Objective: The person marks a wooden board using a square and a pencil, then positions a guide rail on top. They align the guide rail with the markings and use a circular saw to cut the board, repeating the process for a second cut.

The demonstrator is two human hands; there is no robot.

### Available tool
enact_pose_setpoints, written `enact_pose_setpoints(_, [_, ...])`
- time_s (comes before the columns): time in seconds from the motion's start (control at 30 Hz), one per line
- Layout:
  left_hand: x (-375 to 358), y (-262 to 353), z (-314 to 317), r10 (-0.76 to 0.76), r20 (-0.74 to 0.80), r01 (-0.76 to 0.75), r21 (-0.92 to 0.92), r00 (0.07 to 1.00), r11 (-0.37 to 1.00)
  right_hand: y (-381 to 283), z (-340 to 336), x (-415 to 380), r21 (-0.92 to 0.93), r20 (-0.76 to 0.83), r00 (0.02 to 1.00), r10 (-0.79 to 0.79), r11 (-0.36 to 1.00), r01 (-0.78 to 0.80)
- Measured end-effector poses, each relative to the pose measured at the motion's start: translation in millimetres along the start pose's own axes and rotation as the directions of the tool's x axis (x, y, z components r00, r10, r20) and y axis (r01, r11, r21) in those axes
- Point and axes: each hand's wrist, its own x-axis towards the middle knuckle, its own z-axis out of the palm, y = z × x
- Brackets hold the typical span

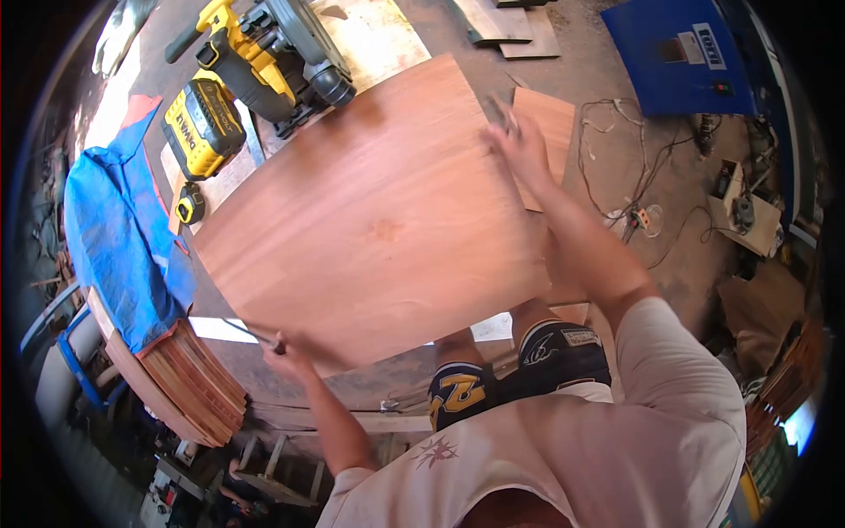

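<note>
One broad wooden sheet (378, 220) lay between my two hands, its long axis, as I judged it, slanting from near left to far right. My left grip (295, 361) was closed round a thin dark tool (279, 344), right by the sheet's near-left edge and nearer my body. My right grip (519, 145) was farther out at the right edge; blur kept me from telling whether it had closed. The power saw (255, 79) sat beyond the far edge, the tape measure (190, 203) just off the left corner.
</note>
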Motion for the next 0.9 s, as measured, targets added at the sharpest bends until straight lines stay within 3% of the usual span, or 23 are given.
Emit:
enact_pose_setpoints(0.03, [-15, 60, -20, -0.034, 0.111, 0.048, -0.128, 0.993, 0.991, -15, -2, 33, 0.01, -0.016, 0.995, -0.098, 0.995, 0.098])
enact_pose_setpoints(0.07, [-31, 85, -29, -0.029, 0.105, 0.042, -0.124, 0.994, 0.991, -32, 1, 63, -0.082, 0.018, 0.977, -0.214, 0.973, 0.214])
enact_pose_setpoints(0.1, [-44, 103, -34, 0.147, 0.173, -0.107, -0.224, 0.974, 0.969, -48, 6, 91, -0.17, 0.064, 0.944, -0.323, 0.929, 0.329])
enact_pose_setpoints(0.13, [-51, 115, -42, 0.316, 0.225, -0.235, -0.326, 0.922, 0.916, -56, 12, 120, -0.087, 0.124, 0.941, -0.316, 0.941, 0.327])
enact_pose_setpoints(0.17, [-50, 126, -55, 0.31, 0.228, -0.232, -0.313, 0.923, 0.921, -59, 19, 139, -0.001, 0.189, 0.932, -0.308, 0.949, 0.314])
enact_pose_setpoints(0.2, [-47, 142, -62, 0.413, 0.238, -0.287, -0.427, 0.879, 0.857, -60, 24, 152, 0.004, 0.191, 0.93, -0.313, 0.948, 0.318])
enact_pose_setpoints(0.23, [-42, 162, -67, 0.517, 0.234, -0.332, -0.541, 0.823, 0.773, -58, 26, 163, 0.005, 0.271, 0.949, -0.162, 0.986, 0.166])
enact_pose_setpoints(0.27, [-30, 179, -73, 0.523, 0.234, -0.336, -0.544, 0.82, 0.769, -52, 28, 172, -0.007, 0.345, 0.939, -0.004, 1.0, 0.006])
enact_pose_setpoints(0.3, [-13, 196, -79, 0.518, 0.39, -0.192, -0.627, 0.761, 0.755, -30, 42, 180, 0.134, 0.307, 0.951, -0.02, 0.991, -0.023])
enact_pose_setpoints(0.33, [4, 215, -83, 0.519, 0.535, -0.035, -0.674, 0.666, 0.738, -32, 41, 180, 0.136, 0.3, 0.954, -0.015, 0.99, -0.027])
enact_pose_setpoints(0.4, [29, 274, -72, 0.619, 0.611, -0.064, -0.684, 0.494, 0.726, -36, 41, 172, 0.135, 0.283, 0.956, 0.07, 0.984, -0.112])
enact_pose_setpoints(0.43, [43, 300, -51, 0.723, 0.576, -0.15, -0.733, 0.382, 0.663, -37, 38, 169, 0.145, 0.267, 0.962, 0.057, 0.984, -0.098])
enact_pose_setpoints(0.47, [48, 338, -39, 0.696, 0.645, -0.217, -0.665, 0.315, 0.714, -35, 33, 165, 0.147, 0.262, 0.962, 0.076, 0.982, -0.117])
enact_pose_setpoints(0.5, [54, 372, -18, 0.75, 0.622, -0.322, -0.68, 0.223, 0.659, -32, 27, 158, 0.161, 0.173, 0.983, 0.061, 0.983, -0.09])
enact_pose_setpoints(0.53, [48, 416, -9, 0.727, 0.663, -0.256, -0.682, 0.179, 0.685, -29, 22, 149, 0.171, 0.085, 0.995, 0.043, 0.984, -0.057])
enact_pose_setpoints(0.57, [51, 450, 10, 0.656, 0.753, -0.345, -0.603, 0.052, 0.719, -25, 10, 136, 0.21, 0.05, 0.998, 0.023, 0.977, -0.033])
enact_pose_setpoints(0.6, [47, 483, 26, 0.628, 0.778, -0.396, -0.583, -0.02, 0.71, -20, -6, 118, 0.255, 0.201, 0.977, 0.075, 0.959, -0.126])
enact_pose_setpoints(0.63, [40, 507, 48, 0.59, 0.807, -0.421, -0.543, -0.021, 0.727, -19, -21, 95, 0.289, 0.35, 0.93, 0.111, 0.932, -0.219])
enact_pose_setpoints(0.7, [36, 541, 90, 0.564, 0.826, -0.453, -0.511, -0.022, 0.731, -10, -32, 37, 0.385, 0.368, 0.926, -0.088, 0.92, -0.066])
enact_pose_setpoints(0.77, [27, 552, 134, 0.746, 0.656, -0.779, -0.407, 0.114, 0.477, 1, -21, -6, 0.25, 0.2, 0.964, -0.174, 0.961, 0.121])
enact_pose_setpoints(0.8, [23, 552, 146, 0.754, 0.648, -0.783, -0.41, 0.111, 0.467, -4, -21, -19, 0.229, 0.175, 0.977, -0.123, 0.97, 0.081])
enact_pose_setpoints(0.87, [17, 550, 166, 0.893, 0.375, -0.83, -0.392, 0.25, 0.397, -12, -18, -29, 0.217, 0.139, 0.988, -0.062, 0.976, 0.03])
enact_pose_setpoints(0.9, [14, 550, 175, 0.852, 0.426, -0.804, -0.364, 0.306, 0.471, -14, -15, -31, 0.214, 0.103, 0.993, -0.061, 0.976, 0.038])
